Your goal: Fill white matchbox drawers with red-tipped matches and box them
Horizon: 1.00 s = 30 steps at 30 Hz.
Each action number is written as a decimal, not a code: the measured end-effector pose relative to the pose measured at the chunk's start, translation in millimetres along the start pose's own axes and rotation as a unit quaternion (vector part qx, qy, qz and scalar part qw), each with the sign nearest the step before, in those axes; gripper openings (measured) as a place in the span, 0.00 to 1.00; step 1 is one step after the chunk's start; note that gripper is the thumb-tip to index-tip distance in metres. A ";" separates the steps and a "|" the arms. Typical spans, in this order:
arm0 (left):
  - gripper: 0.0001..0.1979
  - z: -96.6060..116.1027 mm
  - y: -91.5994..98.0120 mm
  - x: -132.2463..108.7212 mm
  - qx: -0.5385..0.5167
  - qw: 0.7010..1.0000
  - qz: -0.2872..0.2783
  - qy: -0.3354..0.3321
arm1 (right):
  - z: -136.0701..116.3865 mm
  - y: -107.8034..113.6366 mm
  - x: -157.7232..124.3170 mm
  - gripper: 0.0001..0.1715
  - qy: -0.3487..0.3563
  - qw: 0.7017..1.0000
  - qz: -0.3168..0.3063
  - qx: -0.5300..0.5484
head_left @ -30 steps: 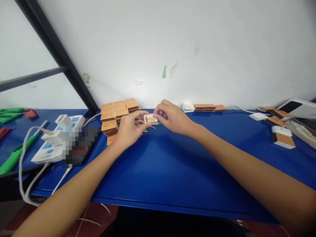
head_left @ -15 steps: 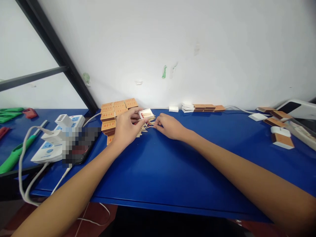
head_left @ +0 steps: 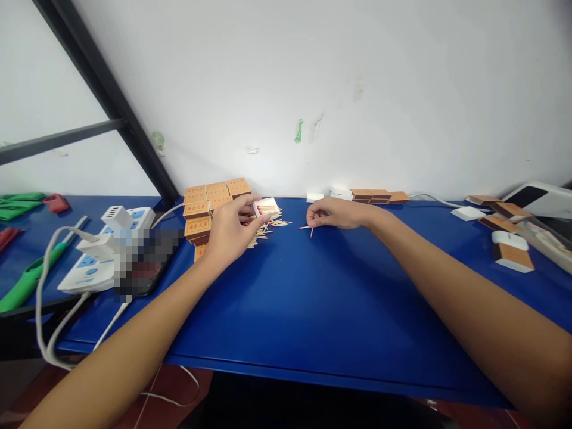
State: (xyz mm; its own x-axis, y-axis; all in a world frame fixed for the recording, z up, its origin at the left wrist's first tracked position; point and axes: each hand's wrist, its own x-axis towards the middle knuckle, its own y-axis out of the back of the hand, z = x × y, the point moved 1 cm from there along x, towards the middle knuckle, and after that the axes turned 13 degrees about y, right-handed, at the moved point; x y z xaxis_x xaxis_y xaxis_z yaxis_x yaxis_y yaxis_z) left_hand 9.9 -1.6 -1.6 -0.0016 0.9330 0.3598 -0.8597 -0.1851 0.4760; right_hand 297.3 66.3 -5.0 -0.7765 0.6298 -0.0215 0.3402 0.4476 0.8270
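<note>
My left hand (head_left: 233,226) is closed on a white matchbox tray (head_left: 267,205), tilted so that the matches inside show. Below and beside the tray lies a loose heap of matches (head_left: 259,238) on the blue table. To the right of the heap, my right hand (head_left: 335,213) pinches red-tipped matches (head_left: 311,231) between thumb and fingers, low over the table; two stick out, one pointing left and one down. Behind my left hand rises a stack of orange matchboxes (head_left: 196,226) with red print.
White trays (head_left: 315,197) and a row of matchboxes (head_left: 370,195) line the wall. More matchboxes (head_left: 509,208) lie at the right. On the left are a power strip (head_left: 107,250), a dark phone (head_left: 156,262), white cables and a green tool (head_left: 36,274).
My right hand has moved right, away from the heap, and matches now show in its fingers. My left hand holds the tray in nearly the same place.
</note>
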 end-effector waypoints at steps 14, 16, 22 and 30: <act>0.19 -1.8 0.8 0.7 0.009 1.000 -0.009 -0.002 | -15.1 4.7 -4.8 0.18 -0.089 0.994 -0.058 -0.028; 0.21 -4.2 0.5 1.7 0.014 1.000 -0.012 -0.004 | -20.7 4.2 -4.1 0.17 -0.092 0.994 -0.057 -0.032; 0.20 -4.7 -1.3 0.5 0.027 0.999 -0.028 -0.012 | -48.5 1.5 5.9 0.19 0.019 0.996 0.085 -0.001; 0.19 0.9 -4.6 -5.3 -0.011 0.997 -0.080 -0.010 | -81.3 -25.0 21.9 0.09 0.072 0.973 0.211 -0.053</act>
State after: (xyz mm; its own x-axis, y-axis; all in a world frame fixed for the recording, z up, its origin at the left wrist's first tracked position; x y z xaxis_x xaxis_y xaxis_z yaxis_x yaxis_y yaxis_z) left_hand 14.4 -5.9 -4.9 0.1473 0.9435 0.2969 -0.8587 -0.0269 0.5117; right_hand 228.6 17.2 19.6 -0.6485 0.6444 0.4052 0.5939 0.0953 0.7989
